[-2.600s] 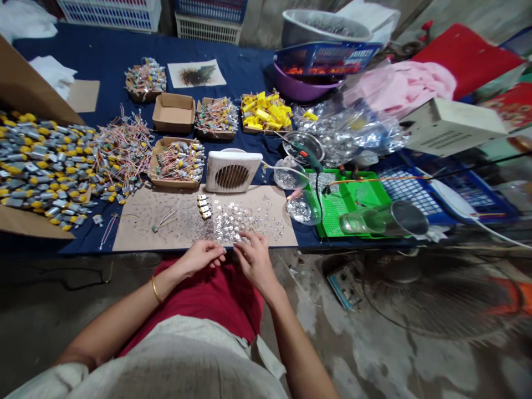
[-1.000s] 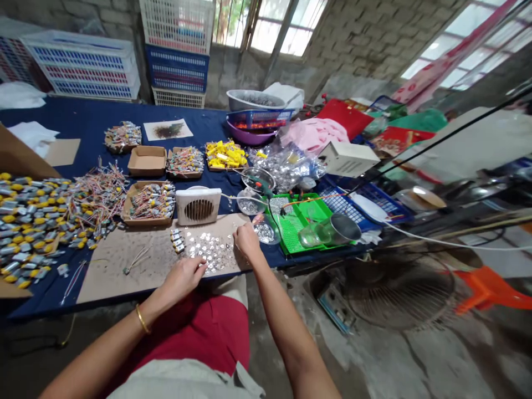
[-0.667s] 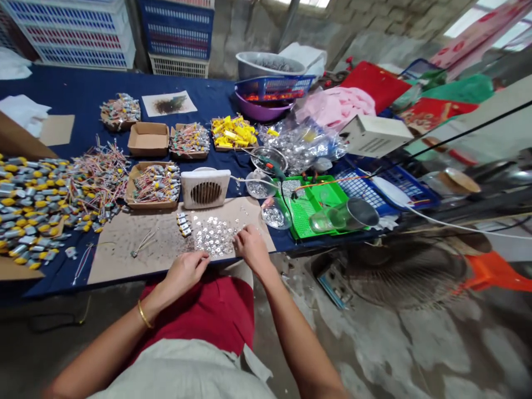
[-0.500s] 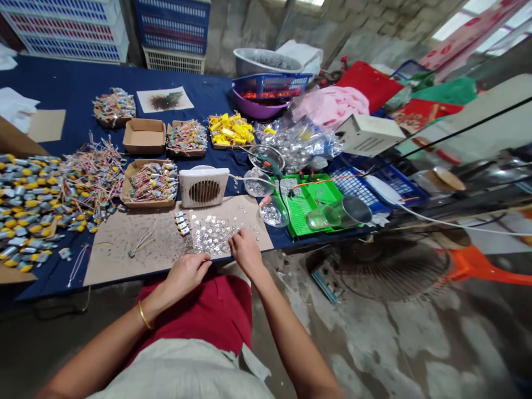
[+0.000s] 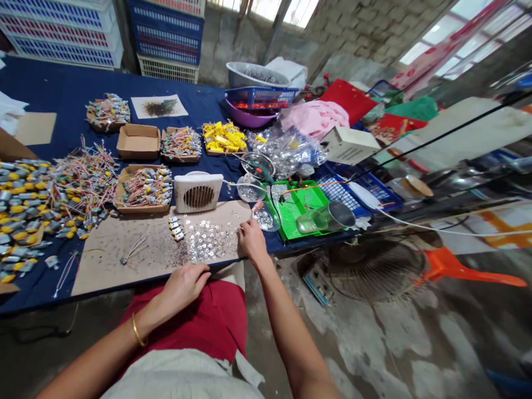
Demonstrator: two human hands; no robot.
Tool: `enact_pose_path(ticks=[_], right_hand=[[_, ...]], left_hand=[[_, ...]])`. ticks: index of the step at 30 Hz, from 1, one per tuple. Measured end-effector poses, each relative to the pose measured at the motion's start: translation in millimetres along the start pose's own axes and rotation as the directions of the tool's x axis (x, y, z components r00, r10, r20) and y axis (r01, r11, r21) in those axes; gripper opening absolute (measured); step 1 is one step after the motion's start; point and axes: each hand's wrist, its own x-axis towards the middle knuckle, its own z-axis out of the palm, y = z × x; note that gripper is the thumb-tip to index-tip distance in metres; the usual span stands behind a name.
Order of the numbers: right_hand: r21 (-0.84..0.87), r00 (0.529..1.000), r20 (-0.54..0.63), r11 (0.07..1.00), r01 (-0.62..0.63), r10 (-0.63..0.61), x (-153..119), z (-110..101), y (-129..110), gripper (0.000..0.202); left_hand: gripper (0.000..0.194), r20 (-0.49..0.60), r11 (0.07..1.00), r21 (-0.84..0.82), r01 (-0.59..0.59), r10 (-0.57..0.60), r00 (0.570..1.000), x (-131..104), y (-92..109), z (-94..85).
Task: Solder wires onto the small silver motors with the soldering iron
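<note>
Resting at the table's front edge, my left hand has its fingers curled together; anything inside them is hidden. At the right edge of the cardboard sheet, my right hand is closed with its fingertips pinched, and what they may hold is too small to see. Small shiny metal pieces lie spread on the cardboard between and beyond both hands. To their left stands a short row of small motors with yellow ends. A clear bowl of metal pieces sits just beyond my right hand.
A white boxy fan stands behind the cardboard. Piles of motors and wired motors lie left. To the right are a green tray with a soldering iron nearby, and cables. A floor fan stands below.
My right hand has moved right across the metal pieces to the cardboard's right edge. My left hand sits slightly lower, off the edge. The camera view has shifted a little.
</note>
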Motion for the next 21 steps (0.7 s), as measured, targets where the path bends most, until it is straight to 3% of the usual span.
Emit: enact_pose_path(ticks=[5, 9, 21], right_hand=[[0.006, 0.999, 0.014, 1.0, 0.03, -0.03, 19.5, 14.7, -0.1, 0.021], [0.011, 0.999, 0.025, 0.999, 0.032, -0.032, 21.9, 12.5, -0.6, 0.023], [0.063, 0.984, 0.056, 0.984, 0.164, -0.168, -12.7, -4.2, -32.5, 0.016]], left_hand=[[0.029, 0.0, 1.0, 0.016, -0.012, 0.012, 1.0, -5.4, 3.8, 3.3], [0.029, 0.002, 1.0, 0.026, 0.007, -0.007, 1.0, -9.2, 3.9, 3.0], [0.031, 0.053, 0.999, -0.037, -0.014, 0.016, 0.998, -10.3, 0.7, 0.8]])
